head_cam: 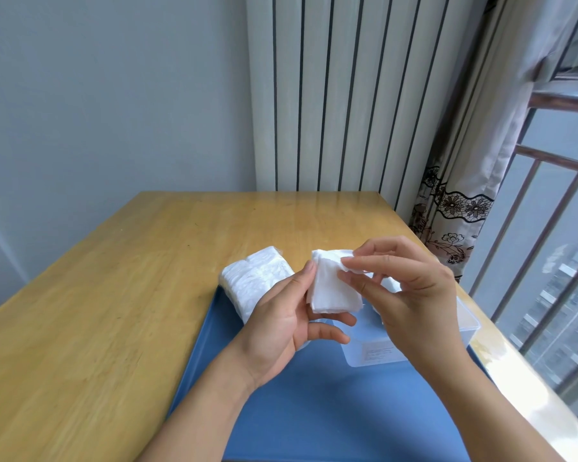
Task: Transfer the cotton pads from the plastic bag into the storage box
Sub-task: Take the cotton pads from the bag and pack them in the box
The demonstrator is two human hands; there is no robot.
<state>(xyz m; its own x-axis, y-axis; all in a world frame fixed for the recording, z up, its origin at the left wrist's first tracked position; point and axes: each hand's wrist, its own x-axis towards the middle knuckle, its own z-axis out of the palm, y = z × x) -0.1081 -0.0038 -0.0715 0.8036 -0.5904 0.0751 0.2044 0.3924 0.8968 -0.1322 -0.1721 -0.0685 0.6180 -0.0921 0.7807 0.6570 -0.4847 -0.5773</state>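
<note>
Wood table (pixel 114 295), blue tray (pixel 297 411) | left hand (pixel 281 328) grips pads (pixel 331 288), right hand (pixel 404 288) pinches top corner | bag (pixel 254 278) at 9 o'clock of pads | box (pixel 414 341) under right hand

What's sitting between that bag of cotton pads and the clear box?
In the head view, the left hand holding a small stack of cotton pads fills the gap between the plastic bag and the storage box; beneath lies the blue mat.
</note>
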